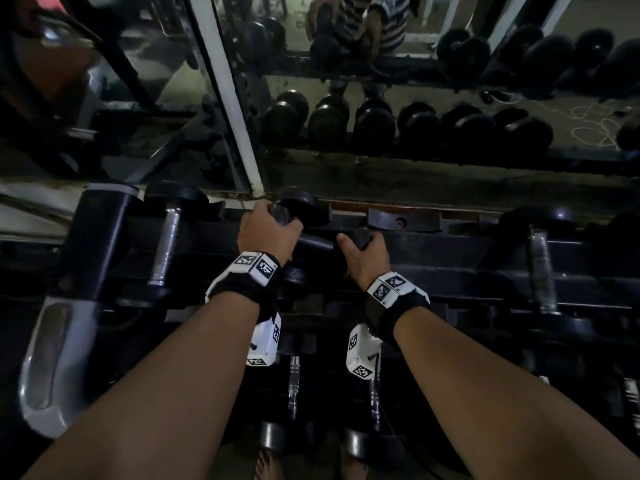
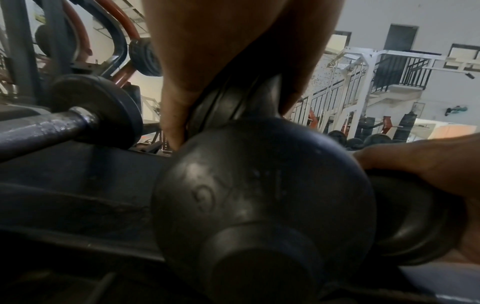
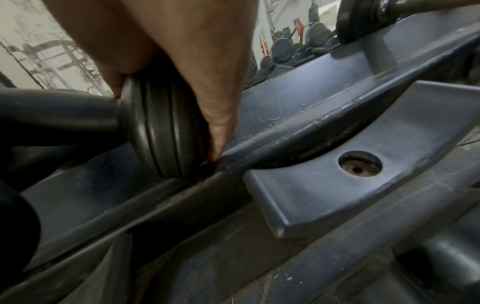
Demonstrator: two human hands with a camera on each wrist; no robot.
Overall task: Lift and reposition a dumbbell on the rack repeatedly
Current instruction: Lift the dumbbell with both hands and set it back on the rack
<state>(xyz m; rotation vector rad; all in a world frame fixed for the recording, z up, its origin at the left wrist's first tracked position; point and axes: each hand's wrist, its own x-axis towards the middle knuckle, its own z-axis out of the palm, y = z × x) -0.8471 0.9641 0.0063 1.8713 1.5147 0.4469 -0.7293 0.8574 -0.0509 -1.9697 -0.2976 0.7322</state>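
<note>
A black rubber dumbbell (image 1: 313, 242) lies slantwise on the top tier of the rack (image 1: 467, 258), straight ahead of me. My left hand (image 1: 270, 230) grips its far-left ribbed head (image 2: 226, 102) from above, fingers curled down both sides. My right hand (image 1: 362, 252) grips the other ribbed head (image 3: 161, 127), whose lower edge sits against the rack rail (image 3: 233, 156). The thick handle (image 3: 52, 115) runs between the two hands. A big round black rubber end (image 2: 259, 195) fills the left wrist view just under my fingers.
An unfilled cradle (image 3: 337, 185) sits just right of my right hand. Chrome-handled dumbbells lie on the left (image 1: 168, 244) and on the right (image 1: 540, 268). More dumbbells (image 1: 293, 386) fill the lower tier. A mirror (image 1: 381, 161) backs the rack.
</note>
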